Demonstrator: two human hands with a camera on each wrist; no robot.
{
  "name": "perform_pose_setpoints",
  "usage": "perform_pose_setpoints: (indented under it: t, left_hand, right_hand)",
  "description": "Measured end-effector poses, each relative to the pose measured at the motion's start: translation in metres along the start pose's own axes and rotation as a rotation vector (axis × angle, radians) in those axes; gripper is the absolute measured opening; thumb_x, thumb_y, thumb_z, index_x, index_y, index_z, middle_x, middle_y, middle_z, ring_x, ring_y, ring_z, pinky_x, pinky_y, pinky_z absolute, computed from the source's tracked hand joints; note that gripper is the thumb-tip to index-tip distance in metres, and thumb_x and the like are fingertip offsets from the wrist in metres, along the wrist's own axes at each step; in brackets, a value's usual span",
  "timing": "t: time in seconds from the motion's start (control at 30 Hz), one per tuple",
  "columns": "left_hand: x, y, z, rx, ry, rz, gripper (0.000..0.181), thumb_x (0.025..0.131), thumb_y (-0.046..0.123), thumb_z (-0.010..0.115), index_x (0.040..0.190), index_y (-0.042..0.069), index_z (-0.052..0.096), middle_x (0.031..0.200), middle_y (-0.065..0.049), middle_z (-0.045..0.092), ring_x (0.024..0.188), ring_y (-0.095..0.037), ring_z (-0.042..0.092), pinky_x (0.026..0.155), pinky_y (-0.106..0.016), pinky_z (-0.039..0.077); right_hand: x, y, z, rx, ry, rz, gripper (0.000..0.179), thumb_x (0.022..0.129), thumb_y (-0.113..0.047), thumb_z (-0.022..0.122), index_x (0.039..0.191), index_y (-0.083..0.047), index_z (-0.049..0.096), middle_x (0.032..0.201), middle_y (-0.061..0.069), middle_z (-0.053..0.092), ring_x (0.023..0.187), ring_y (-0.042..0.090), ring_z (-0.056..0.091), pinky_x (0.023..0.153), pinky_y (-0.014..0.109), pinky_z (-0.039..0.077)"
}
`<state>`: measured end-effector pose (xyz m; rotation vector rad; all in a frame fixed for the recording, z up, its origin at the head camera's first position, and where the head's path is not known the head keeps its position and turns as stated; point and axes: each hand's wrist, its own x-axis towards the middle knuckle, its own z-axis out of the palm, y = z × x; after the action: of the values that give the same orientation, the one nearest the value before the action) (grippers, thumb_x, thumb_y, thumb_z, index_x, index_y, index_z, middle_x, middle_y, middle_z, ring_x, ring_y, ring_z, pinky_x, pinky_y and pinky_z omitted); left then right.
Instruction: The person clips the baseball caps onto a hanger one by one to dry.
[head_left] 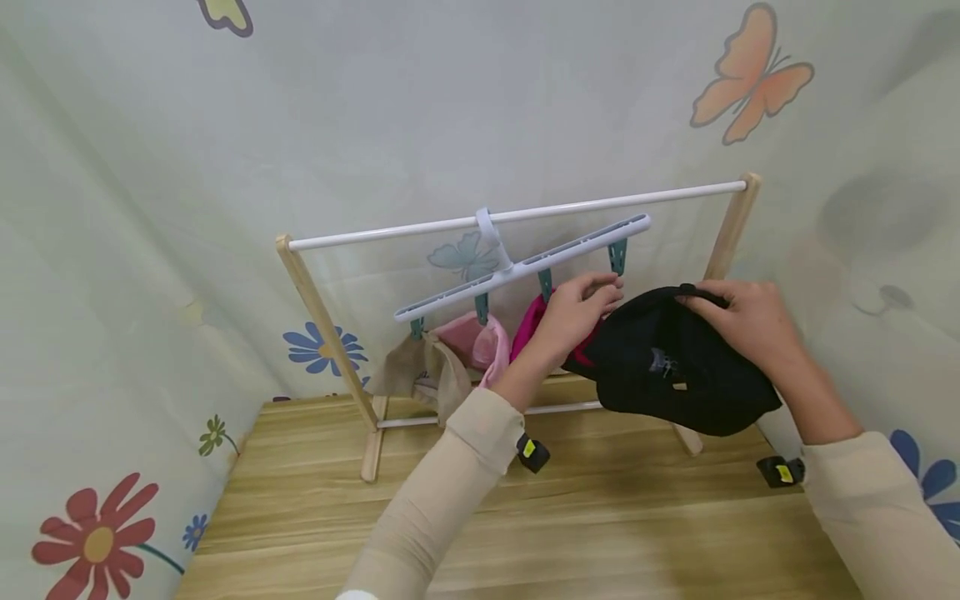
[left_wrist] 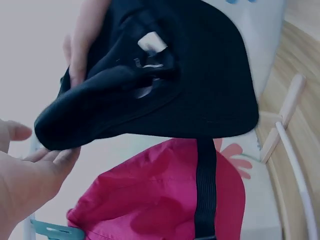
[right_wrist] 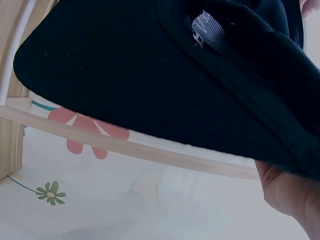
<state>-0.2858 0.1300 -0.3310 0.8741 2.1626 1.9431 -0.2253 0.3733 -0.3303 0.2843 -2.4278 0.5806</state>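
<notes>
A black cap (head_left: pixel 690 392) hangs tilted between the two hands in the head view, brim toward the table. My right hand (head_left: pixel 750 321) pinches its upper right edge between thumb and fingers. At the cap's other end is my left hand (head_left: pixel 567 315); in the left wrist view its fingers (left_wrist: pixel 65 159) touch the cap's edge while the thumb stands away. Just above the left fingertips, a green clip (head_left: pixel 617 257) hangs from the right end of a light blue hanger (head_left: pixel 450 297). Behind the left hand, a magenta cap (left_wrist: pixel 145 195) hangs from another clip (head_left: pixel 545 285).
The hanger hooks over the white rail (head_left: pixel 637 200) of a wooden stand (head_left: pixel 318 321) on the wood-grain table (head_left: pixel 300 517). A beige cap (head_left: pixel 405 367) and a pink cap (head_left: pixel 461 333) hang from its left clips. A patterned cloth wall (head_left: pixel 375 108) surrounds the table.
</notes>
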Motion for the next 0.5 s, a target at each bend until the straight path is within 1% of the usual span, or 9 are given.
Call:
perform_pose_setpoints:
  t: [0.1,0.2,0.3,0.4,0.47,0.5]
  left_hand:
    - [0.009,-0.002,0.001,-0.211,0.070,-0.062,0.038,0.106,0.014,0.055,0.140,-0.003,0.056,0.133,-0.015,0.065,0.120,-0.024,0.066,0.103,-0.033,0.051]
    - [0.018,-0.003,0.004,-0.343,0.125,-0.105,0.043,0.105,0.009,0.055,0.145,-0.005,0.049,0.141,-0.019,0.058,0.128,-0.027,0.060,0.106,-0.037,0.048]
    - [0.027,-0.005,0.009,-0.511,0.167,-0.140,0.049,0.104,0.005,0.055,0.150,-0.004,0.041,0.151,-0.020,0.048,0.137,-0.030,0.052,0.111,-0.040,0.043]
    - [0.037,-0.006,0.015,-0.665,0.213,-0.161,0.052,0.103,0.003,0.056,0.152,-0.002,0.039,0.153,-0.018,0.046,0.141,-0.031,0.047,0.114,-0.043,0.039]
    - [0.045,-0.007,0.018,-0.738,0.250,-0.153,0.051,0.102,0.004,0.060,0.150,0.001,0.042,0.151,-0.016,0.049,0.140,-0.030,0.047,0.115,-0.044,0.039]
    - [0.048,-0.007,0.019,-0.759,0.264,-0.142,0.050,0.101,0.004,0.062,0.148,0.002,0.044,0.149,-0.015,0.050,0.140,-0.031,0.048,0.115,-0.045,0.038]
  right_hand:
    - [-0.002,0.002,0.000,0.007,-0.019,0.008,0.016,0.094,-0.013,0.073,0.104,-0.002,0.079,0.089,0.021,0.075,0.069,0.031,0.063,0.057,0.026,0.043]
    - [-0.005,0.002,0.000,0.005,-0.027,0.015,0.017,0.094,-0.015,0.073,0.104,-0.002,0.079,0.089,0.020,0.076,0.070,0.031,0.064,0.058,0.026,0.043]
    - [-0.007,0.002,0.000,-0.007,-0.024,0.008,0.018,0.095,-0.017,0.073,0.105,-0.004,0.079,0.090,0.020,0.076,0.071,0.032,0.065,0.058,0.028,0.045]
    - [-0.008,0.002,0.000,-0.014,-0.029,0.004,0.019,0.096,-0.019,0.072,0.105,-0.005,0.079,0.091,0.020,0.076,0.073,0.034,0.067,0.060,0.033,0.047]
    - [-0.008,0.001,-0.001,-0.016,-0.036,0.008,0.020,0.096,-0.021,0.071,0.106,-0.005,0.079,0.091,0.020,0.076,0.074,0.035,0.067,0.061,0.037,0.048]
    - [-0.008,0.001,-0.001,-0.014,-0.041,0.011,0.021,0.097,-0.022,0.071,0.106,-0.005,0.079,0.091,0.020,0.076,0.074,0.035,0.067,0.062,0.038,0.048]
